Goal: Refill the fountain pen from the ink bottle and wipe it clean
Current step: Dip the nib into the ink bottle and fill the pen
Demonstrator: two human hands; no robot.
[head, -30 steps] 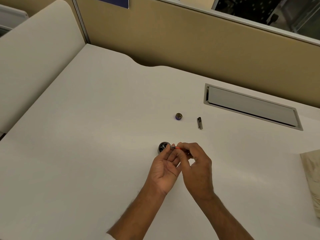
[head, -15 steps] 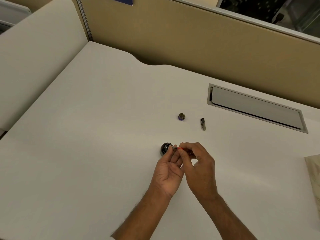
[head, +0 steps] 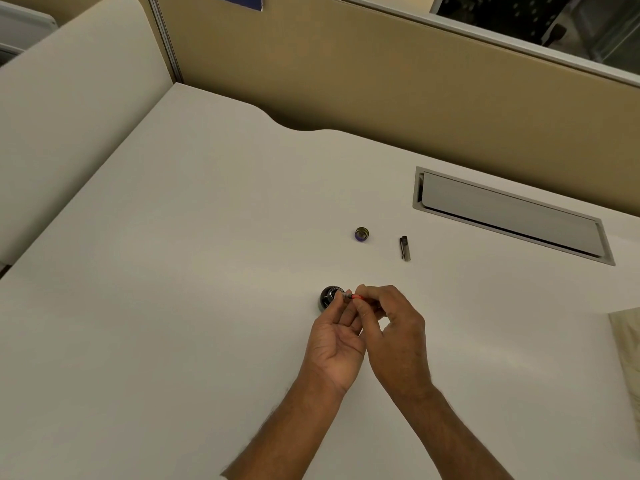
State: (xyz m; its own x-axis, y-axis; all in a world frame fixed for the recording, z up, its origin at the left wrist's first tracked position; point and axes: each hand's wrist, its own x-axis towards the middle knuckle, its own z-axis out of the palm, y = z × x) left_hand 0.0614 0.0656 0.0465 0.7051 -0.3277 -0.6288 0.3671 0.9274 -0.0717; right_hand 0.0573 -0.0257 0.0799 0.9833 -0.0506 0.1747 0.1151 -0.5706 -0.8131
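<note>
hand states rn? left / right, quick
Left hand: fingertips pinched on the pen at its end by the ink bottle.
Right hand: fingers closed on the same pen, on its red section.

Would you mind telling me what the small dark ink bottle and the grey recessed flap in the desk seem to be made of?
The small dark round ink bottle looks like glossy glass: a bright glint sits on its rounded shoulder, though shiny plastic cannot be ruled out. The grey rectangular recessed flap looks like matte brushed metal or grey plastic, with an even, dull sheen and a crisp frame.
</note>
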